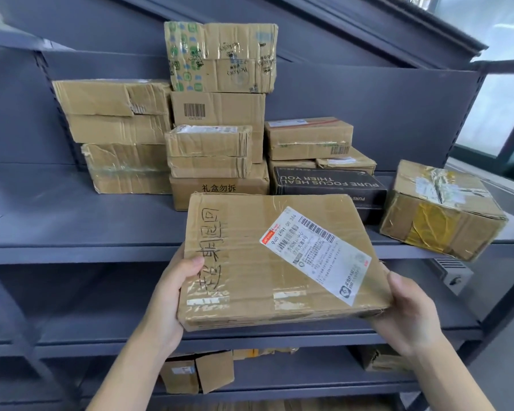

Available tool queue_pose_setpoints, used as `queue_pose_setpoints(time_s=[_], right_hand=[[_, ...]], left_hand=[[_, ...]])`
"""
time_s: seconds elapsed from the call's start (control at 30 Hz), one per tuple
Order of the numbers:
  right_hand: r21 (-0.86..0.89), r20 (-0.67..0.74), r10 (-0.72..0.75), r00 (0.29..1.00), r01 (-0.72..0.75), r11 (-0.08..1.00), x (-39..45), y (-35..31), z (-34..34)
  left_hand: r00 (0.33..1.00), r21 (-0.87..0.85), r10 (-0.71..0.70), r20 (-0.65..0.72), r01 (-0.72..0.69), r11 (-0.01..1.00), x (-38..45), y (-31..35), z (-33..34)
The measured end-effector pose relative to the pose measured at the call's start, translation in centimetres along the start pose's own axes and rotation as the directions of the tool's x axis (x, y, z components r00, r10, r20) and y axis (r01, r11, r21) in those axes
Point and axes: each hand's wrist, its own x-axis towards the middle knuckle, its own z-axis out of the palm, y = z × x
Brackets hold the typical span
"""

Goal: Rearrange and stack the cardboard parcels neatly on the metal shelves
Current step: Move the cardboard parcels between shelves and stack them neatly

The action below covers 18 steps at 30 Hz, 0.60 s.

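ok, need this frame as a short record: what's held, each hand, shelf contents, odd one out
held: flat parcel with a white shipping label, in front of the upper shelf
left hand: grips the parcel's left edge
right hand: grips its right near corner
shelf contents: cardboard parcels stacked at the back, tallest stack topped by a green-printed box
odd one out: black box
loose: taped box at the shelf's right end, angled

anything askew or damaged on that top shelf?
Yes. The yellow-taped parcel at the right end sits rotated, one corner overhanging the top shelf edge. The topmost parcel of the middle stack is dented.
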Motion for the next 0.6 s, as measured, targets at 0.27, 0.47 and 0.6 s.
queue_pose_setpoints(time_s=[0.27,0.47,0.6], right_hand=[[-0.39,0.062,-0.038,0.997,0.059,0.919,0.5,1.4,1.5],[-0.464,0.038,-0.152,0.988,0.153,0.872,2.7,0.5,3.7],[-0.435,0.106,-0.138,0.985,0.171,0.884,5.0,1.0,5.5]], left_hand=[[0.998,-0.004,0.042,-0.05,-0.042,0.999,0.7,1.3,-1.2],[0.982,0.128,0.169,0.087,-0.179,0.975,-0.1,3.0,-2.7],[0.962,0.247,0.21,0.174,-0.249,0.937,-1.2,4.6,-5.1]])
